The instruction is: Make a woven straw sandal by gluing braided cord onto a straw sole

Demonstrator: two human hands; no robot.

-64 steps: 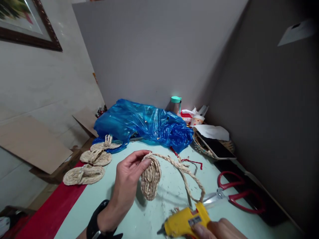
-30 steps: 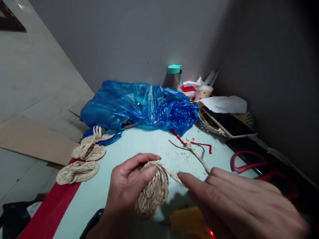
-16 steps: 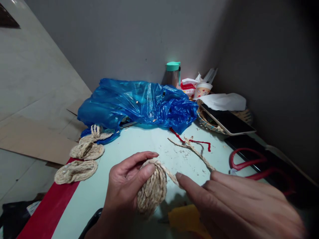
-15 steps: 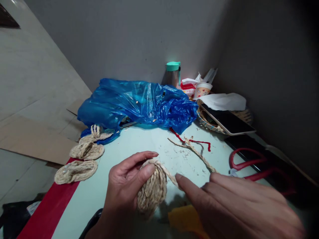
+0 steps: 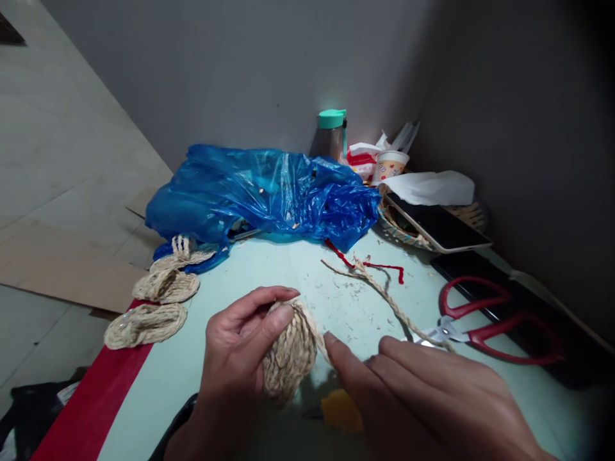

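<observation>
Between the thumb and fingers of my left hand (image 5: 247, 336) is a small oval woven straw sole (image 5: 291, 358), held upright above the table. A pale braided straw cord (image 5: 318, 336) runs along its top right edge, and my right hand (image 5: 413, 390) has closed its fingers on the cord's end. Under my right hand lies a yellow-handled tool (image 5: 341, 410), its dark tip showing. A longer braided cord (image 5: 391, 304) stretches over the table past my right knuckles. Three small woven straw slippers (image 5: 147, 325) line the left table edge.
Red-handled scissors (image 5: 514, 339) lie on a black flat object (image 5: 562, 352) at right. A phone (image 5: 439, 224) rests on a wicker basket (image 5: 408, 237). Behind are a blue plastic bag (image 5: 269, 192), a bottle (image 5: 331, 134) and a paper cup (image 5: 391, 165). Red yarn (image 5: 384, 265) crosses the long cord.
My right hand has shifted slightly left and down, bringing the cord closer along the sole's edge. More of the scissors is now uncovered. The view has tilted a little.
</observation>
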